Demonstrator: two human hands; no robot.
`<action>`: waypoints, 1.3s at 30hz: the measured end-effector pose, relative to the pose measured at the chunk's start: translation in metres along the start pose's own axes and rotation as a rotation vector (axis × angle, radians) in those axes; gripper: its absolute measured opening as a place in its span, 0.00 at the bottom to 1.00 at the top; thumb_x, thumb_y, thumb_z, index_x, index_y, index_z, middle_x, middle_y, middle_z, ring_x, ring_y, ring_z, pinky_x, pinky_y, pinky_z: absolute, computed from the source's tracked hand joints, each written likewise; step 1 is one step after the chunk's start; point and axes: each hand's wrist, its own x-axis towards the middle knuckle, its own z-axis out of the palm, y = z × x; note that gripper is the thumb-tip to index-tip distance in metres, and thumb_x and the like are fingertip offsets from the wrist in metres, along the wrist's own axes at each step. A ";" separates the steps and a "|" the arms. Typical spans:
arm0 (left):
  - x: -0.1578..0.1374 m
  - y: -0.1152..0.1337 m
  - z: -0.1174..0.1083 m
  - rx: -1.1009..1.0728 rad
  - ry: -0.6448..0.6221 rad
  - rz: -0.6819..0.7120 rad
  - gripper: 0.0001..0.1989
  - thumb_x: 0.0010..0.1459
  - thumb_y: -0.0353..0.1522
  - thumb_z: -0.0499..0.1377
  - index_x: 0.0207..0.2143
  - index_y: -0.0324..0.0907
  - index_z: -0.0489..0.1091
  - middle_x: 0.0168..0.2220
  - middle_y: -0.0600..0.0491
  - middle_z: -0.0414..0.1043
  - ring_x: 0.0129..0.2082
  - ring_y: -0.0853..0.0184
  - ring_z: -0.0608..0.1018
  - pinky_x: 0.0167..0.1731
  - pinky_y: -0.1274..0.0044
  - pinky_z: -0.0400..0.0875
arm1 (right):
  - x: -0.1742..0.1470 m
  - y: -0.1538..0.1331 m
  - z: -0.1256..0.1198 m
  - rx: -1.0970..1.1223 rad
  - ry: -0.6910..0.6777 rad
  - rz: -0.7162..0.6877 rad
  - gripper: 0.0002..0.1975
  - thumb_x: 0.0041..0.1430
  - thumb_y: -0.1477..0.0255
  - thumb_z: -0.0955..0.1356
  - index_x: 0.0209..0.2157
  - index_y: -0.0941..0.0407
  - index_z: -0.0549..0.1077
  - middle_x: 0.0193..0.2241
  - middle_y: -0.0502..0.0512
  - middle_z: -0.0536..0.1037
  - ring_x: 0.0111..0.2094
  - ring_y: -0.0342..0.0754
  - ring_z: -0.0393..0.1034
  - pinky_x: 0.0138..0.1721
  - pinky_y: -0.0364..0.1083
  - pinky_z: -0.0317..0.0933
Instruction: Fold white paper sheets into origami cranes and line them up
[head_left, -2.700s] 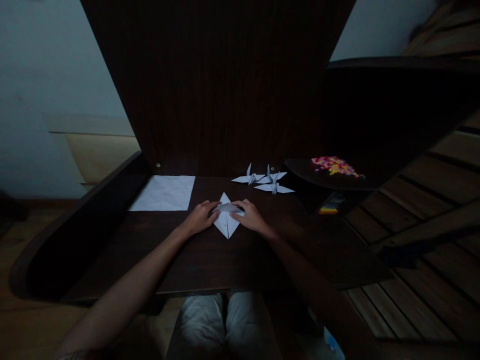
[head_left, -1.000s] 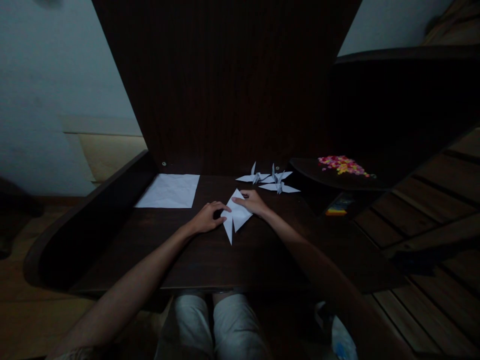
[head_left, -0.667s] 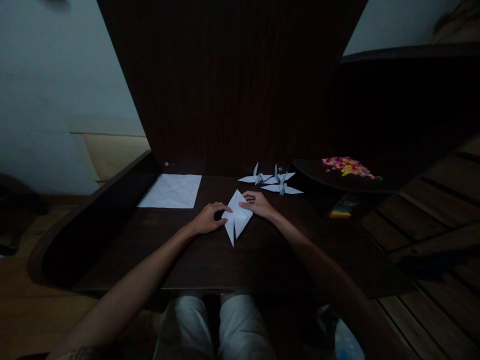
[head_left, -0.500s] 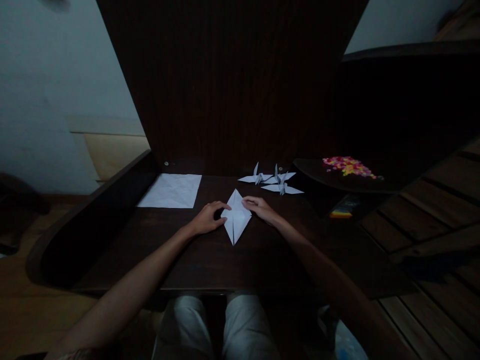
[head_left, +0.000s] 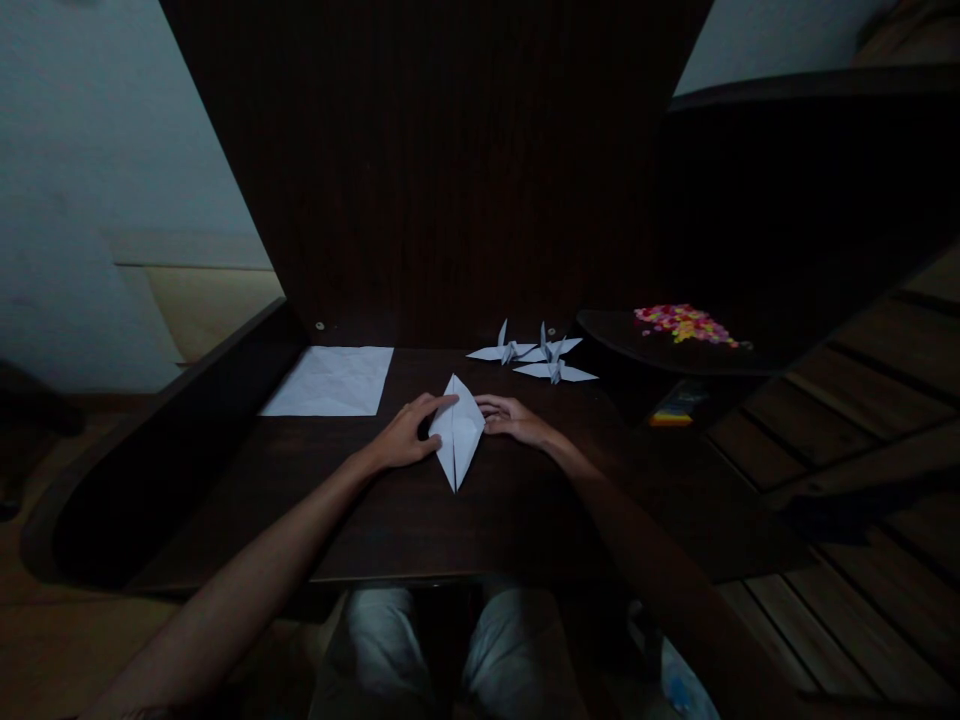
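A white folded paper (head_left: pixel 466 440) lies on the dark desk as an upright diamond, with a slit down its middle. My left hand (head_left: pixel 405 436) holds its left side, the index finger resting on the upper part and the thumb at the left corner. At the right edge, my right hand (head_left: pixel 519 421) has its fingers stretched out and apart, the tips close to or touching the paper. Beyond lie three white paper cranes (head_left: pixel 556 371), wings spread. To the left is a flat white paper sheet (head_left: pixel 330 380) with crease marks.
A dark raised shelf (head_left: pixel 622 335) on the right bears a pile of small pink, red and yellow pieces (head_left: pixel 686 323). Below it sits a small yellow-and-orange item (head_left: pixel 670 418). The desk has a raised left side panel (head_left: pixel 172 430) and a tall back panel (head_left: pixel 450 170).
The folded paper's slit now runs nearly its full length. My right hand has slid off its upper face to the right edge, and my left index finger reaches higher. The view has shifted slightly.
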 end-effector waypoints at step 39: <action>0.007 0.005 0.015 -0.142 0.441 -0.125 0.12 0.47 0.37 0.64 0.30 0.40 0.67 0.28 0.57 0.67 0.27 0.70 0.68 0.28 0.79 0.62 | 0.003 0.003 0.021 -0.089 -0.011 -0.098 0.21 0.50 0.55 0.69 0.36 0.60 0.73 0.26 0.50 0.72 0.24 0.41 0.63 0.29 0.43 0.60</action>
